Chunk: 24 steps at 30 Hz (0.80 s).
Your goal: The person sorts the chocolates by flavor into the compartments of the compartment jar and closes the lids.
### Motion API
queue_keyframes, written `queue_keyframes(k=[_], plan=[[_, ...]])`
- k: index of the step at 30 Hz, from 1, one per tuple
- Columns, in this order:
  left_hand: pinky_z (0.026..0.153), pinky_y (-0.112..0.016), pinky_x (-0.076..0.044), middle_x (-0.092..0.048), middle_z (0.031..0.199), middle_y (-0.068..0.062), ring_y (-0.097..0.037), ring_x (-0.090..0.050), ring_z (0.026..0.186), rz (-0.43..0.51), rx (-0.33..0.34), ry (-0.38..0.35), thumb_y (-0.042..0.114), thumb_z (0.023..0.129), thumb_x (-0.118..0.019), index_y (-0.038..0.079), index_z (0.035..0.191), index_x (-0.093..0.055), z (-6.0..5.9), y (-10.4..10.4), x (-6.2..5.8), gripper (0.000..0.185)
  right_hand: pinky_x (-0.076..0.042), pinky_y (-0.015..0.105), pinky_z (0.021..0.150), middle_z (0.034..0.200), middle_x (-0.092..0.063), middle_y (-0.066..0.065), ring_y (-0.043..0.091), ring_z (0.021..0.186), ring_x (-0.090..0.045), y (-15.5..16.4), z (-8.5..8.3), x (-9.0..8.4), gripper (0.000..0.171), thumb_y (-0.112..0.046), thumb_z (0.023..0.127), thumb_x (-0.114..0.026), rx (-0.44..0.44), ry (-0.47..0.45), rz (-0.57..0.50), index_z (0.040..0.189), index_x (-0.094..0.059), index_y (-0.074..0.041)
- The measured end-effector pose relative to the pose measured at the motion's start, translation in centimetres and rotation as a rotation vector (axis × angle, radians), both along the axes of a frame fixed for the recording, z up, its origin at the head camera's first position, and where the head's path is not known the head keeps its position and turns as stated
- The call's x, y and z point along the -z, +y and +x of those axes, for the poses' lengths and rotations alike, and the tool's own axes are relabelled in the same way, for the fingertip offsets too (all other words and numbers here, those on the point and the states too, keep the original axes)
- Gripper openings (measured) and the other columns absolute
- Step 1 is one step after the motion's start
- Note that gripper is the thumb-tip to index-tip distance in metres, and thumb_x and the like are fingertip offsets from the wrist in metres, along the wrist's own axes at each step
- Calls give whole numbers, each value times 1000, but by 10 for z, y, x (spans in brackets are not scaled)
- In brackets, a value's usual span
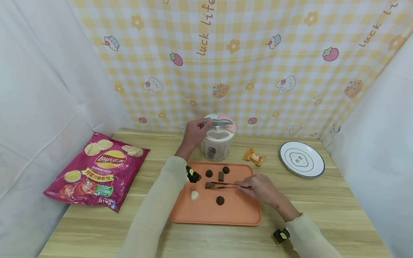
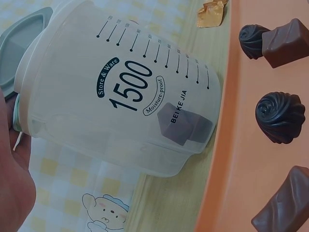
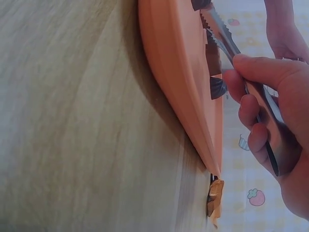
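Writing: the translucent measuring container (image 2: 120, 96) reads "Store & Ware 1500 Moisture-proof" and "BEIKE JIA"; chip bag (image 1: 96, 170) says Lay's; backdrop cloth (image 1: 206, 32) says "luck life".
Left hand (image 1: 193, 134): fingers curled on the container's lid (image 1: 219, 122), at the table's back edge.
Right hand (image 1: 261, 188): pinching metal tongs (image 1: 226, 185) onto a rectangular chocolate (image 1: 209, 185).
Surface: pale woodgrain table (image 1: 322, 200), smooth orange plastic tray (image 1: 238, 215) in the middle, swirled round chocolates (image 2: 280, 117) on it.
Inside the container: one block chocolate (image 2: 186, 124).
Also: white plate (image 1: 301, 158), gold wrapper (image 1: 254, 156).

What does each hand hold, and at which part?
The right hand grips the tongs at their rear end. The left hand holds the lid of the container by its edge.
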<state>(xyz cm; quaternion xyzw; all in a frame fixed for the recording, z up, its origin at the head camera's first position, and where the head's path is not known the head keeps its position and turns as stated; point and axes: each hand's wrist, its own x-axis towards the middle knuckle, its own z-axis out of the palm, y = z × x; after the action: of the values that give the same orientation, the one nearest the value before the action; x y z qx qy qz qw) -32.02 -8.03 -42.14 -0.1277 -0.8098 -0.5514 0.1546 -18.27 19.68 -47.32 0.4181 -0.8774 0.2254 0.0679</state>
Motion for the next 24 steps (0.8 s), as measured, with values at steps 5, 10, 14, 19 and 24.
queue_keyframes(k=[5,10,14,19,24], plan=[[81,-28,-48,-67,109,4,-3,-59,97,-5,-7,3,62,85,-54,20,109,-73,0,0,0,52,-34,17,44,73,-64,-17,-6,49,-40,0,2,1,15,-23,84,-72,2,2,-4,99,-77,-19],[80,-28,-48,-67,109,4,-3,-59,96,-1,-13,-8,64,84,-54,20,109,-73,0,0,1,54,-31,16,42,70,-61,-19,-7,48,-36,2,2,4,16,-25,85,-71,-3,8,-16,99,-77,-19],[80,-28,-48,-68,108,3,-4,-60,95,5,-14,-8,63,84,-55,19,108,-73,0,1,0,53,-30,15,42,70,-61,-19,-7,47,-35,3,3,5,17,-26,87,-70,-6,21,-32,101,-76,-20],[81,-29,-48,-67,109,4,-4,-59,97,1,-13,-6,63,85,-54,20,108,-73,0,0,1,52,-31,14,44,76,-65,-19,-7,48,-36,6,3,3,19,-22,86,-71,-4,19,-63,105,-75,-20],[82,-29,-48,-67,111,4,-3,-59,98,-5,-13,-5,64,84,-54,22,108,-73,0,0,1,52,-29,13,43,77,-65,-18,-7,48,-35,8,2,1,20,-19,85,-71,-14,39,-89,105,-75,-18]])
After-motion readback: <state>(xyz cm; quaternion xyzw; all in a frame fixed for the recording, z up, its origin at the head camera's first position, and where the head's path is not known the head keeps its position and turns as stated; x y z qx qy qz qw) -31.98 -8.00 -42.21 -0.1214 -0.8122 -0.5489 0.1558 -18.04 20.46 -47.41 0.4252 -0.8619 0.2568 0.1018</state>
